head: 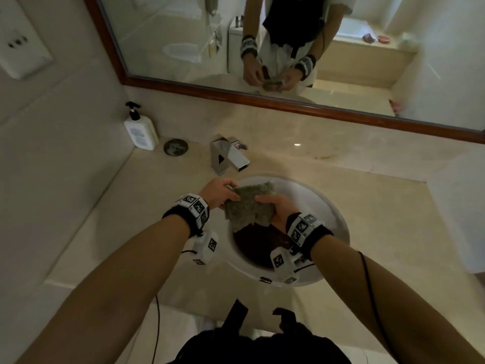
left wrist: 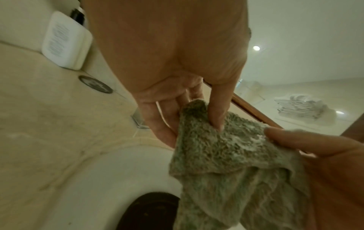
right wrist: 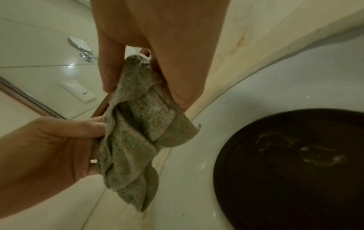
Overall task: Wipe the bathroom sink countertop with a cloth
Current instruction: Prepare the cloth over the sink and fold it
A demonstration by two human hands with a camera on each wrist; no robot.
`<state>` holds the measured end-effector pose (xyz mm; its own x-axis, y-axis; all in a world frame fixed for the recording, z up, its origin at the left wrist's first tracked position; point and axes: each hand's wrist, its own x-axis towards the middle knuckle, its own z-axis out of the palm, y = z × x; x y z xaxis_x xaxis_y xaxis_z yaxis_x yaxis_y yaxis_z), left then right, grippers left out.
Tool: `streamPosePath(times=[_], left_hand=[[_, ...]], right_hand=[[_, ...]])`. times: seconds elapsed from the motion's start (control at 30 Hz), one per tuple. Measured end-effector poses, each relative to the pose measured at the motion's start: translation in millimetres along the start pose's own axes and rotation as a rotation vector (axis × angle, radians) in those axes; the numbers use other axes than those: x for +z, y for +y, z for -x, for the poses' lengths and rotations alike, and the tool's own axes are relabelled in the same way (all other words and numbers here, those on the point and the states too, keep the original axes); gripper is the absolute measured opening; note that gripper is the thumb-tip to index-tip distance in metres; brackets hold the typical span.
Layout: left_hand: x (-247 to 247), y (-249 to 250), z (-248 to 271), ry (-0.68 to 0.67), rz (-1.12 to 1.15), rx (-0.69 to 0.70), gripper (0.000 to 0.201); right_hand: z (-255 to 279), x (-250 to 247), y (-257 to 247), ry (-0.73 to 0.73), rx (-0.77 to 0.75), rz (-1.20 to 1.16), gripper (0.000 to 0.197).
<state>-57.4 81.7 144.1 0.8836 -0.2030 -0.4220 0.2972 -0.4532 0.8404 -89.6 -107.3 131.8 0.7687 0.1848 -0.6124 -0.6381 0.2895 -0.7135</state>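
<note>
Left hand (head: pixel 219 191) and right hand (head: pixel 273 207) both pinch the green terry cloth (head: pixel 248 206) between them, above the sink basin (head: pixel 336 219).

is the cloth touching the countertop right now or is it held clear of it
Apart. The head view shows the cloth held up over the sink basin by both hands, off the countertop.

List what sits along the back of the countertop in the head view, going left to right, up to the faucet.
White pump bottle → dark round disc lying flat on the countertop → chrome faucet, its spout reaching over the white sink.
</note>
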Motion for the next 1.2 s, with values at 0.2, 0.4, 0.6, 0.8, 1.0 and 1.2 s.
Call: streamPosePath(times=[0.2,0.4,0.6,0.8,1.0,1.2], left_hand=[[-31.2,-9.8,22.9,0.207,-0.003,-0.006,0.021],[-79.0,-14.1,40.2,0.329,-0.010,0.048,0.013],[-139.3,-27.0,31.1,0.428,-0.081,0.066,0.018],[-207.8,-34.7,9.8,0.539,-0.098,0.079,0.028],[-263.6,-30.9,-23.1,0.641,-0.162,0.081,0.041],[-298.8,-29.4,-57.3,0.609,-0.348,0.141,0.051]], right_hand=[[-1.3,36.0,2.0,-0.096,0.054,-0.004,0.043],[-9.0,87.1,-1.0,-0.270,0.080,-0.070,0.035],[-41.5,151.6,-8.6,-0.221,0.047,-0.057,0.044],[-81.2,205.7,-24.3,-0.123,0.020,-0.092,0.050],[-118.0,246.4,-46.4,-0.068,-0.016,-0.161,0.045],[-154.5,279.1,-66.6,0.017,-0.023,-0.211,0.039]])
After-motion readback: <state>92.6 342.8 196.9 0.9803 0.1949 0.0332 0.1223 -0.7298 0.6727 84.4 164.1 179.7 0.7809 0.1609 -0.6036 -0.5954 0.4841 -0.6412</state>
